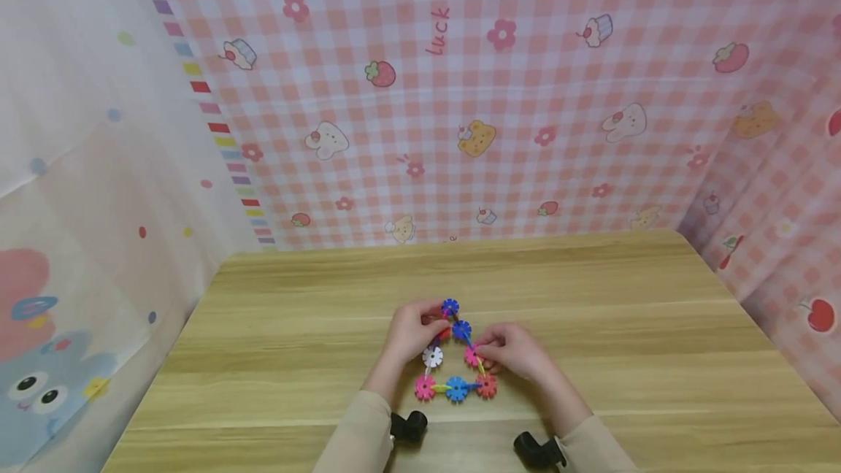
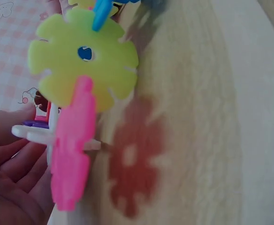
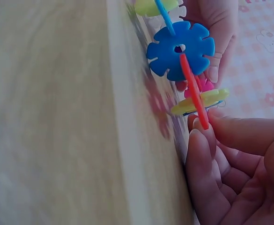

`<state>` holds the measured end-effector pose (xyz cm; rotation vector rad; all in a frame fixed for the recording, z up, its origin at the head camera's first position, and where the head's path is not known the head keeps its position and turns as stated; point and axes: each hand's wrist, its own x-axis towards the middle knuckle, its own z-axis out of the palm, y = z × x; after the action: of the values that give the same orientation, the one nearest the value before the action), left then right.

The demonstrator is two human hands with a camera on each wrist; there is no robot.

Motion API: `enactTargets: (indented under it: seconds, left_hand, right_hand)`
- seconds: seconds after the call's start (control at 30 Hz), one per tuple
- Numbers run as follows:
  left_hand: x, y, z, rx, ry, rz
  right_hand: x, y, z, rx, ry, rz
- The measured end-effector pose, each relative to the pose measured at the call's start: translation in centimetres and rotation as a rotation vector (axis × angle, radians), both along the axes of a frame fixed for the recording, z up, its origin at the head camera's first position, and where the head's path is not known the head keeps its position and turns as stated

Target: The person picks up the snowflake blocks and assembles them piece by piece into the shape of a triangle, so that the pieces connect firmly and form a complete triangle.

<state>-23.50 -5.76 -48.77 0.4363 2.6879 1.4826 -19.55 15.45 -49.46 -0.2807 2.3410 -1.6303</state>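
Notched plastic snowflake discs are linked edge to edge in a roughly triangular chain above the wooden table (image 1: 296, 327). Its lower side has a pink disc (image 1: 424, 387), a blue disc (image 1: 456, 389) and a red disc (image 1: 486, 386). My left hand (image 1: 412, 328) pinches the chain's upper left, above a white disc (image 1: 432, 357). On the right side my right hand (image 1: 515, 349) pinches the chain by a pink disc (image 1: 472, 355). Dark blue discs (image 1: 462, 330) form the upper tip. A yellow disc (image 2: 83, 61) shows large in the left wrist view. Fingers partly hide the gripped discs.
Black wrist mounts (image 1: 409, 427) sit below both forearms, close to the table. A pink checked cloth (image 1: 420, 93) hangs behind the table's far edge. More printed cloth (image 1: 85, 239) hangs along the left side.
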Motion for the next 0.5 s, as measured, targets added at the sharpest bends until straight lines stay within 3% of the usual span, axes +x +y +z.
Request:
enactTargets:
  seconds: [0.23, 0.5]
  left_hand:
    - [-0.1, -0.4, -0.2, 0.002, -0.023, -0.042]
    - [0.7, -2.1, -0.6, 0.010, 0.018, -0.083]
  right_hand:
    - [0.0, 0.0, 0.1, 0.006, -0.026, -0.024]
    - [-0.1, 0.1, -0.1, 0.022, -0.027, -0.031]
